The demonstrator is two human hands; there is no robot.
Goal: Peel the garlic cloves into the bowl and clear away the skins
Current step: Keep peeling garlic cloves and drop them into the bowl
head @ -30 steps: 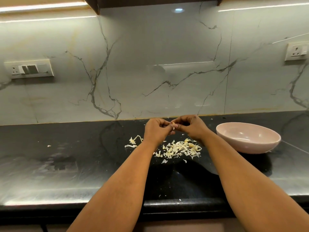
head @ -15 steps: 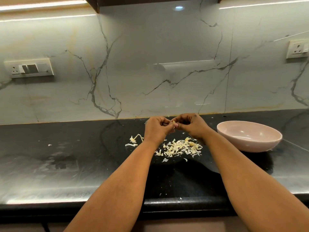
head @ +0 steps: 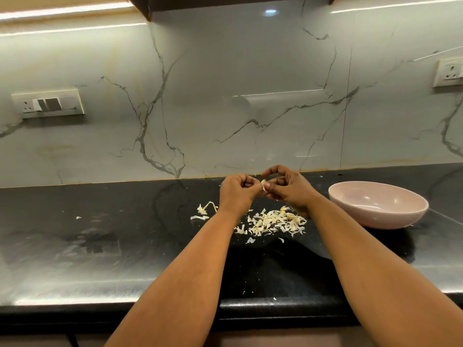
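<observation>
Both hands meet above the black counter, pinching one small garlic clove between their fingertips. My left hand has its fingers curled round the clove's left side. My right hand pinches the right side, with its index finger arched over the top. Below the hands lies a pile of pale garlic skins. A garlic stem with a root tuft lies to the pile's left. The pink bowl stands to the right; I cannot see any cloves in the part of it that shows.
A marble backsplash rises behind the counter, with a switch panel at the left and a socket at the right. Small skin flecks dot the counter near its front edge and far left.
The right index finger has lifted and arched above the clove. Both hands stay together in the same spot over the skins.
</observation>
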